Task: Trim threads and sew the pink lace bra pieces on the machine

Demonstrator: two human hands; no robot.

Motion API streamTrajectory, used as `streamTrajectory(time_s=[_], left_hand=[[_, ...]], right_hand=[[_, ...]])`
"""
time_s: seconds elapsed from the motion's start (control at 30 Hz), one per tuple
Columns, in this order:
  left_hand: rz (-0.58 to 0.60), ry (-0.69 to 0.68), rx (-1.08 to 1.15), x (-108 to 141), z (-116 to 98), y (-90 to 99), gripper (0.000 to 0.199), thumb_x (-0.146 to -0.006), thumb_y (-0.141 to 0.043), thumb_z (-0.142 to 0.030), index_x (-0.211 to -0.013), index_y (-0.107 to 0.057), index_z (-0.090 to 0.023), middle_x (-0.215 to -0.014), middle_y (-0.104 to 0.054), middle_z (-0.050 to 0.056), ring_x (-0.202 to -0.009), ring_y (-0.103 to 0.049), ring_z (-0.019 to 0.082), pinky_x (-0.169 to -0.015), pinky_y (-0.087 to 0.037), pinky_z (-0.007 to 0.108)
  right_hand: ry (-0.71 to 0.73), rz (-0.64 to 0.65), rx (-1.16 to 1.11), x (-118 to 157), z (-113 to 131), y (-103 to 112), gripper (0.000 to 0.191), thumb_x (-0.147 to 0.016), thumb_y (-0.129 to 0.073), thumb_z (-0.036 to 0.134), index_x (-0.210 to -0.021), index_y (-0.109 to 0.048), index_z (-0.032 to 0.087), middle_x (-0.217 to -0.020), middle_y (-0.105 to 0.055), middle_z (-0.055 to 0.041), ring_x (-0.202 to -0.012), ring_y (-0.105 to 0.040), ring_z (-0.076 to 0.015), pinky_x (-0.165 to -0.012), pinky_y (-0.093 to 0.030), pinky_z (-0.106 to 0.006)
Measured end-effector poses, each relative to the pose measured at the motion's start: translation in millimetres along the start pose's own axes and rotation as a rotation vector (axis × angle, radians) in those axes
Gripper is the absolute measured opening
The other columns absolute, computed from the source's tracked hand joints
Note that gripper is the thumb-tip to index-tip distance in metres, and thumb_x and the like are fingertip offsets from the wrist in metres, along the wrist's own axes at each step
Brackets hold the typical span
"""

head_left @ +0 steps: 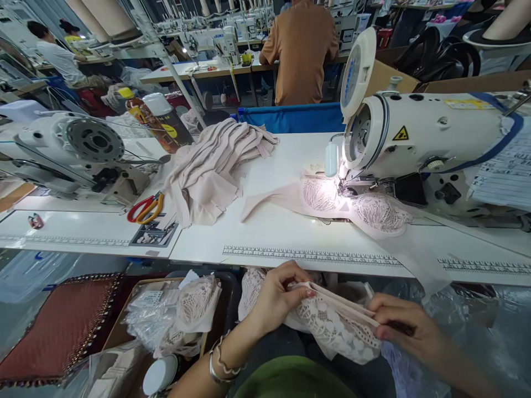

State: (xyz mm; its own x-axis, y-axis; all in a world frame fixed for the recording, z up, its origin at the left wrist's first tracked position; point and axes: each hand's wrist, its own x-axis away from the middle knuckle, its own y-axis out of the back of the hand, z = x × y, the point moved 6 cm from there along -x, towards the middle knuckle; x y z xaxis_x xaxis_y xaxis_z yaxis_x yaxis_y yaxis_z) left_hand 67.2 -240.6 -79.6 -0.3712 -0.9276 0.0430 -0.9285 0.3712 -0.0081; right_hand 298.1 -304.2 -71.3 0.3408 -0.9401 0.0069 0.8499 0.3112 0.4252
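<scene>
In the lower middle of the frame both hands hold one lace piece (332,326) over the lap, below the table edge. The left hand (276,298) is closed on its left end, with the fingers pinching a thin beige strap against the lace. The right hand (404,326) is closed on the right end, the thumb on top. The long axis of the piece runs from the left hand down to the right hand, slightly tilted, so each hand has one end and neither is nearer than the other.

Straight above the hands, past the printed ruler (307,255) on the table edge, a second lace garment (365,213) lies under the needle area of the sewing machine (415,138), lit by its small lamp. Its pale fabric tail hangs over the table edge toward the right hand. A pile of beige fabric (211,171) lies in the middle left of the table, and red-handled scissors (145,207) lie just beside it. In the lower left, a box (174,315) holds more lace pieces in plastic bags. In the upper part of the frame, a person in a brown shirt (301,50) sits facing away.
</scene>
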Motion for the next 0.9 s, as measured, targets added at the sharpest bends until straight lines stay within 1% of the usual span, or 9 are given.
streamTrajectory(time_s=[0.07, 0.2, 0.3, 0.43, 0.57, 0.67, 0.77, 0.83, 0.9], left_hand=[[-0.031, 0.012, 0.019, -1, 3, 7.0, 0.030, -0.077, -0.085, -0.044, -0.075, -0.073, -0.017, -0.077, -0.065, 0.004, -0.072, -0.058, 0.016, -0.066, -0.044, 0.026], [-0.113, -0.120, -0.017, 0, 3, 15.0, 0.029, -0.080, -0.083, -0.044, -0.074, -0.073, -0.017, -0.076, -0.067, 0.004, -0.073, -0.060, 0.017, -0.071, -0.047, 0.029], [-0.179, -0.219, -0.057, 3, 1, 16.8, 0.022, -0.084, -0.081, -0.038, -0.076, -0.073, -0.019, -0.080, -0.069, 0.004, -0.078, -0.062, 0.018, -0.074, -0.048, 0.030], [-0.220, -0.294, -0.093, 5, 0, 15.9, 0.014, -0.087, -0.079, -0.031, -0.081, -0.076, -0.020, -0.085, -0.072, 0.005, -0.085, -0.064, 0.020, -0.080, -0.049, 0.032], [-0.240, -0.316, -0.093, 6, 0, 16.2, 0.012, -0.086, -0.080, -0.031, -0.081, -0.077, -0.021, -0.086, -0.072, 0.005, -0.085, -0.065, 0.020, -0.080, -0.051, 0.031], [-0.247, -0.314, -0.095, 5, 0, 16.8, 0.013, -0.086, -0.081, -0.032, -0.081, -0.077, -0.021, -0.086, -0.072, 0.005, -0.085, -0.065, 0.020, -0.077, -0.052, 0.030], [-0.253, -0.327, -0.090, 5, 0, 17.3, 0.013, -0.086, -0.081, -0.032, -0.081, -0.078, -0.021, -0.086, -0.072, 0.006, -0.085, -0.066, 0.020, -0.076, -0.053, 0.029], [-0.259, -0.341, -0.082, 5, 1, 16.9, 0.010, -0.085, -0.082, -0.030, -0.081, -0.079, -0.021, -0.086, -0.072, 0.005, -0.085, -0.066, 0.019, -0.077, -0.053, 0.028], [-0.264, -0.360, -0.067, 6, 2, 15.6, 0.008, -0.084, -0.083, -0.029, -0.082, -0.079, -0.022, -0.086, -0.072, 0.005, -0.086, -0.066, 0.019, -0.078, -0.053, 0.028]], right_hand=[[0.000, -0.039, -0.010, 3, 1, 12, 0.046, -0.095, -0.060, 0.057, -0.066, -0.073, 0.024, -0.073, -0.066, -0.0051, -0.063, -0.064, -0.0187, -0.054, -0.051, -0.028], [0.010, -0.224, 0.104, 7, 4, 25, 0.030, -0.092, -0.068, 0.049, -0.072, -0.076, 0.027, -0.081, -0.073, -0.0061, -0.068, -0.070, -0.0205, -0.053, -0.053, -0.026], [0.021, -0.372, 0.179, 11, 9, 24, 0.024, -0.092, -0.069, 0.043, -0.074, -0.072, 0.027, -0.082, -0.074, -0.0046, -0.055, -0.063, -0.0158, -0.045, -0.046, -0.026], [0.061, -0.564, 0.295, 15, 15, 19, 0.022, -0.094, -0.068, 0.035, -0.074, -0.063, 0.026, -0.082, -0.073, -0.0033, -0.050, -0.056, -0.0127, -0.049, -0.046, -0.028], [0.114, -0.560, 0.350, 12, 11, 16, 0.022, -0.095, -0.066, 0.030, -0.075, -0.058, 0.026, -0.080, -0.072, -0.0037, -0.056, -0.062, -0.0145, -0.048, -0.046, -0.026], [0.149, -0.554, 0.374, 12, 8, 17, 0.022, -0.096, -0.065, 0.031, -0.076, -0.057, 0.026, -0.079, -0.072, -0.0026, -0.053, -0.060, -0.0129, -0.045, -0.045, -0.025], [0.032, -0.573, 0.399, 13, 2, 20, 0.021, -0.097, -0.063, 0.039, -0.081, -0.060, 0.027, -0.078, -0.071, -0.0014, -0.047, -0.055, -0.0118, -0.043, -0.044, -0.024], [-0.071, -0.551, 0.417, 11, -2, 19, 0.020, -0.097, -0.061, 0.047, -0.091, -0.065, 0.028, -0.074, -0.070, -0.0003, -0.047, -0.055, -0.0127, -0.043, -0.044, -0.024], [-0.102, -0.511, 0.432, 8, -1, 18, 0.024, -0.096, -0.060, 0.052, -0.096, -0.069, 0.029, -0.076, -0.070, -0.0008, -0.049, -0.057, -0.0138, -0.043, -0.043, -0.025]])
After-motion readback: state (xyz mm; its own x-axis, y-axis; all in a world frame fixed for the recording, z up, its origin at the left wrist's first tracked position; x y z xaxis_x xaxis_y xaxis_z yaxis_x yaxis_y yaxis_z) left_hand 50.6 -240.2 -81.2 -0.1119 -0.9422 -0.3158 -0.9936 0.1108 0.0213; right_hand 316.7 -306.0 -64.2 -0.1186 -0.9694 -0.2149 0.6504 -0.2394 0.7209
